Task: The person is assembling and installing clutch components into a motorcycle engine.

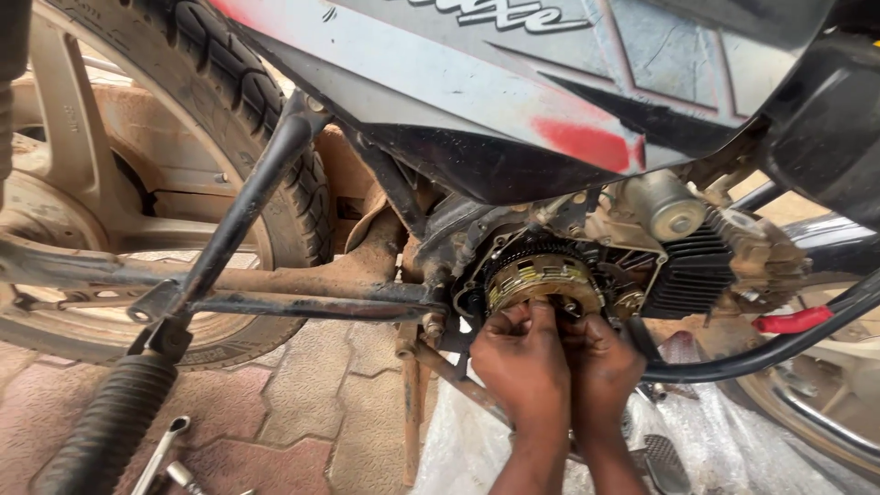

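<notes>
Paved ground below; both hands touch motorcycle's clutch pack.

The clutch assembly sat exposed in the open side of the motorcycle engine, a round drum with a brass-coloured, slotted outer basket and a dark toothed ring behind it (grimy with oil and dust). Its face pointed outward and slightly down toward the camera; the lower edge was hidden, possibly by fingers pressed against it.
</notes>
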